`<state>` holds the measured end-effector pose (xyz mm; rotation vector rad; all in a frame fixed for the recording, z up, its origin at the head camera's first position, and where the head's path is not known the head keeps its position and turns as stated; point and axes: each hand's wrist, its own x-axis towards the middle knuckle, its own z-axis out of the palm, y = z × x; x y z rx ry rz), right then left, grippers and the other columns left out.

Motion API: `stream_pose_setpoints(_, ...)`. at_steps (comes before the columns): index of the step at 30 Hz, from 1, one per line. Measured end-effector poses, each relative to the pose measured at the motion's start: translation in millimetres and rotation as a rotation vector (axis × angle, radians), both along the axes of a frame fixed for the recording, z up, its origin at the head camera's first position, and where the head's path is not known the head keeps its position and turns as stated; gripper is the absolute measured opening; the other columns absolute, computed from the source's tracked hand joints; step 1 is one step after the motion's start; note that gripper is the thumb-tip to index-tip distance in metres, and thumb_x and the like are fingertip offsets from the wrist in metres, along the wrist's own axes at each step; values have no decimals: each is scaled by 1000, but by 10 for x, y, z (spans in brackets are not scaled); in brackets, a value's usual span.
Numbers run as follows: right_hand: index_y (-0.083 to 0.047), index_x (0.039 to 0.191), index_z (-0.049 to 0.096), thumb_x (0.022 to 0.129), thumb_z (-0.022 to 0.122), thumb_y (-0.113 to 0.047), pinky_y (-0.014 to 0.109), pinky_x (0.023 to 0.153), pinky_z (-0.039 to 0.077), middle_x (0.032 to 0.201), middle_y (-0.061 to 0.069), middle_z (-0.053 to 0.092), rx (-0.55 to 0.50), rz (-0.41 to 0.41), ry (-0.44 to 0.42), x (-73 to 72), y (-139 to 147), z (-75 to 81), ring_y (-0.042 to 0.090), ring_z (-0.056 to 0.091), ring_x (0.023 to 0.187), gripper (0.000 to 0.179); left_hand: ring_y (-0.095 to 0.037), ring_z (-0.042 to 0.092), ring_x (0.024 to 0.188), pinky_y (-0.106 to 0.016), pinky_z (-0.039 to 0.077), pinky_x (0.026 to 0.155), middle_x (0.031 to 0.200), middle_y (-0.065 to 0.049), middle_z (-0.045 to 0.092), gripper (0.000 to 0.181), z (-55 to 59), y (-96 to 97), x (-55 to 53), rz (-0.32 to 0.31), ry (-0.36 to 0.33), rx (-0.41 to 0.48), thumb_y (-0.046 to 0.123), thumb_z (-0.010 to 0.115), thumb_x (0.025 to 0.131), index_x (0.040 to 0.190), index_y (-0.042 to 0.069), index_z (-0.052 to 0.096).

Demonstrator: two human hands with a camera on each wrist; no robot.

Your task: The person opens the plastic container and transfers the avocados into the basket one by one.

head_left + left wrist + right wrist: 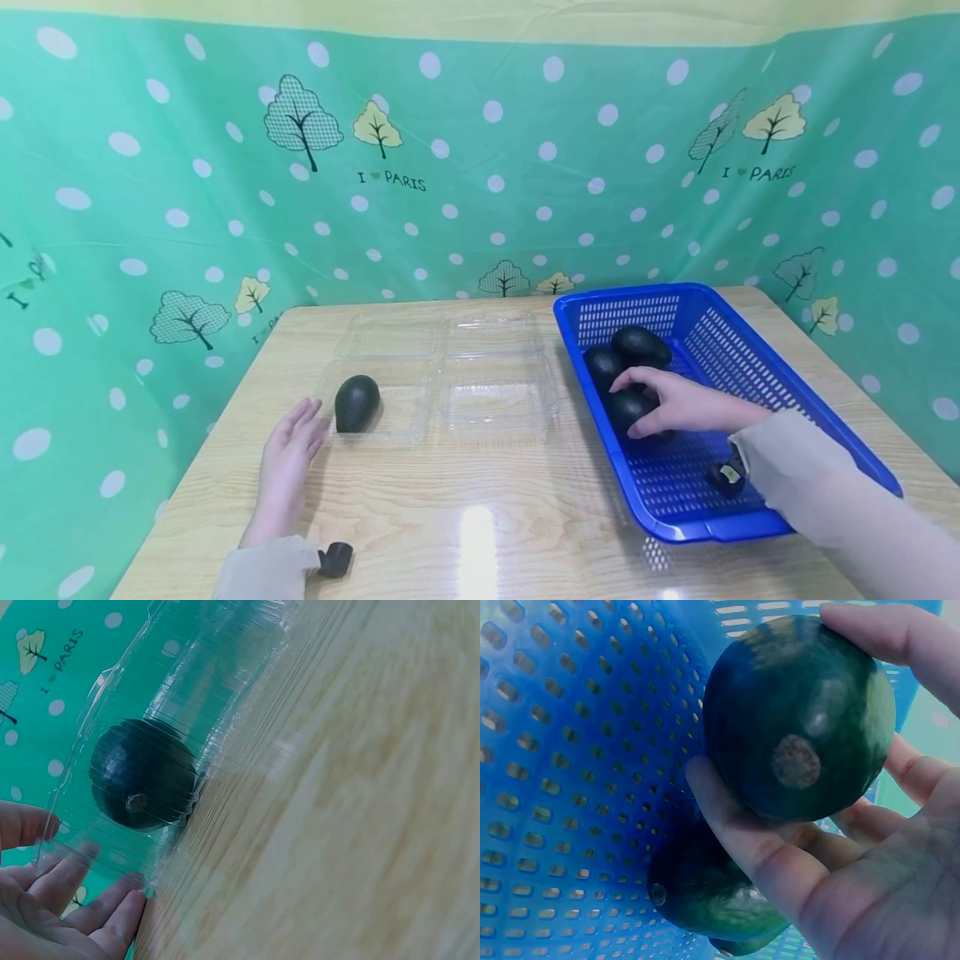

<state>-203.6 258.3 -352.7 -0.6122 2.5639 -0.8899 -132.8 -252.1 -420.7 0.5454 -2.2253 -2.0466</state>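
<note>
In the head view, my right hand (686, 402) is inside the blue basket (738, 527), its fingers and thumb round a dark green avocado (627, 407). The right wrist view shows that avocado (799, 712) up close, with another avocado (709, 896) below it. Two more avocados, one at the back (641, 346) and one by the left wall (602, 367), lie in the basket. My left hand (287, 454), fingers extended, is at the left edge of a clear plastic container (487, 400). A single avocado (142, 774) sits in the container's left compartment.
The basket stands at the right of the wooden table (420, 517), with the clear container to its left. A green dotted cloth (465, 225) hangs behind the table and along both sides. Dark wrist devices show at the left cuff (337, 559) and right cuff (726, 477).
</note>
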Motion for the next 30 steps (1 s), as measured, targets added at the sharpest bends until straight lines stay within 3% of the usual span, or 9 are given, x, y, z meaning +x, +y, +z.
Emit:
stream_pose_setpoints(9,-17,124,56,79,81,-27,50,96,50,140,18,49,26,6,7,16,-18,-28,35,48,122,53,-20,28,150,-34,26,125,166,0,20,63,11,-8,-23,-1,10,7,28,44,106,159,17,12)
stream_pose_setpoints(17,-20,126,56,80,80,-25,58,101,48,140,15,50,63,15,-50,11,-43,-53,36,46,127,52,-22,29,150,-34,26,125,166,-1,19,64,15,-12,-4,-9,6,7,29,43,106,160,16,10)
stream_pose_setpoints(30,-14,127,57,81,80,-27,56,95,54,139,17,53,57,-25,-61,10,-47,26,39,51,124,53,-22,30,149,-33,26,125,166,0,20,63,11,-20,-13,-1,1,21,27,43,106,159,16,12)
